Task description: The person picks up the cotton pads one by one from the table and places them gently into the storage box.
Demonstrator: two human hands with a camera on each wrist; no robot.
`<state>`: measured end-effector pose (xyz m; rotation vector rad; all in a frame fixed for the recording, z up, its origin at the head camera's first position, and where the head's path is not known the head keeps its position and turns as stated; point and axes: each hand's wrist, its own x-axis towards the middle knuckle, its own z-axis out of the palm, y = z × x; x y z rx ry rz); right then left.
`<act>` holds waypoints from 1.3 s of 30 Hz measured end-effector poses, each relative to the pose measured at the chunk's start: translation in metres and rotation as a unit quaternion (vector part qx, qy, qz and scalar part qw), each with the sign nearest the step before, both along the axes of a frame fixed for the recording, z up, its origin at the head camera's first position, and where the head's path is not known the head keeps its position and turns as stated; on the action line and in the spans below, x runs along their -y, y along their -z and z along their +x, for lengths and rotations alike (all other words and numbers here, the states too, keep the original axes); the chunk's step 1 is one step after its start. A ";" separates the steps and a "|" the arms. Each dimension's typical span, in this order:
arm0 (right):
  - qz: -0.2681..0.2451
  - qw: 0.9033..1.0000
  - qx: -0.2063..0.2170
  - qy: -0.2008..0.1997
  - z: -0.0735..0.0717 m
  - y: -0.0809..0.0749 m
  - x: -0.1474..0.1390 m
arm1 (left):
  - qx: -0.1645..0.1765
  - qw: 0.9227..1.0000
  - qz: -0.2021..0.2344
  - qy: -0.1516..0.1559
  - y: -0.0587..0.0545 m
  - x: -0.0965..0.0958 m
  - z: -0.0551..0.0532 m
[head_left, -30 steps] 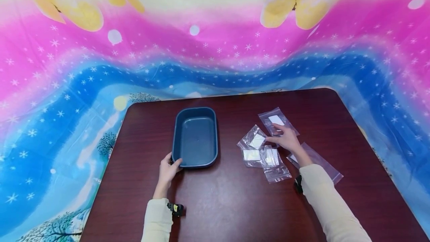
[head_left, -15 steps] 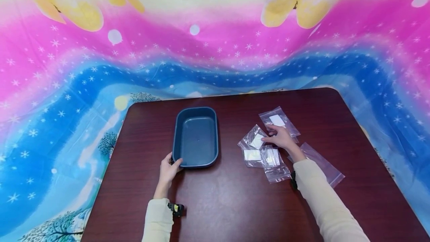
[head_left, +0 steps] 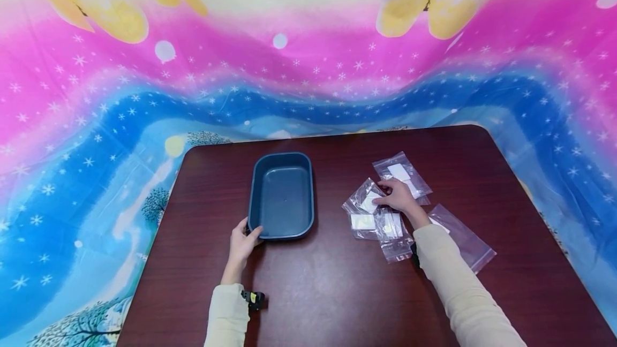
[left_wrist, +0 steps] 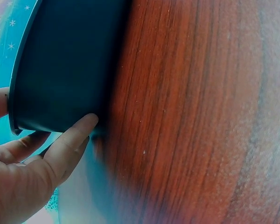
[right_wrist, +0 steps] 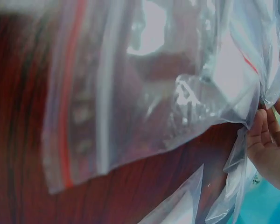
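My left hand (head_left: 242, 243) grips the near left corner of a dark blue plastic tray (head_left: 285, 234), thumb over the rim. In the left wrist view, fingers (left_wrist: 78, 130) press against the tray's outer wall. My right hand (head_left: 399, 197) is among several clear zip-lock bags with white cards inside. Its thumb overlaps the card in one zip-lock bag (head_left: 358, 196), while the index finger is spread apart from the thumb. In the right wrist view, bent fingertips (right_wrist: 257, 122) touch a bag's edge, with the thumb apart from them.
One zip-lock bag (head_left: 398, 253) lies closest to me, another bag (head_left: 408, 173) farther back, and a larger bag (head_left: 469, 244) beside the right sleeve. All lie on a dark red wooden table (head_left: 318, 293). A printed cloth (head_left: 299, 79) hangs behind it.
My right hand has shifted left and slightly toward me, from between the bags onto the edge of the left one. The left hand and the tray keep their place.
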<state>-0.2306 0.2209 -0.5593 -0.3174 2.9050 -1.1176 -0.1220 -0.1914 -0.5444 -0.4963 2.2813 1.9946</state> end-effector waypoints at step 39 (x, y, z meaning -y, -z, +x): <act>-0.249 0.962 0.078 0.080 0.007 -0.036 0.012 | -0.001 1.000 0.005 0.002 -0.001 0.000 0.002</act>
